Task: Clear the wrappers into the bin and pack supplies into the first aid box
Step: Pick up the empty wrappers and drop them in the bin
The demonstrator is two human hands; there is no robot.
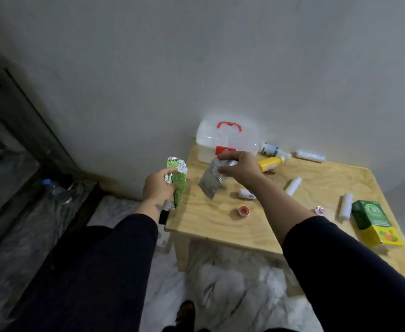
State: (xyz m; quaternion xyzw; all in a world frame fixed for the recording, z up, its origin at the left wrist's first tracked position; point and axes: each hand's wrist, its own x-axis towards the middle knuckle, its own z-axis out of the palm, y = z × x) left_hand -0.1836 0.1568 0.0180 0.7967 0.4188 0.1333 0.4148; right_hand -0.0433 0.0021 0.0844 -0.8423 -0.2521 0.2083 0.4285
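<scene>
Head view: left hand [158,188] closed round a green wrapper [179,182], held upright just off the left edge of the wooden table [220,221]. Right hand [241,167] over the table, fingers [227,169] pinching the top of a silver wrapper [211,182] that hangs down, lower corner close to the tabletop. First aid box [225,142] shut, at the back left corner against the wall. Scattered to the right: yellow bottle [269,163], white rolls [293,186], green and yellow carton [373,222].
</scene>
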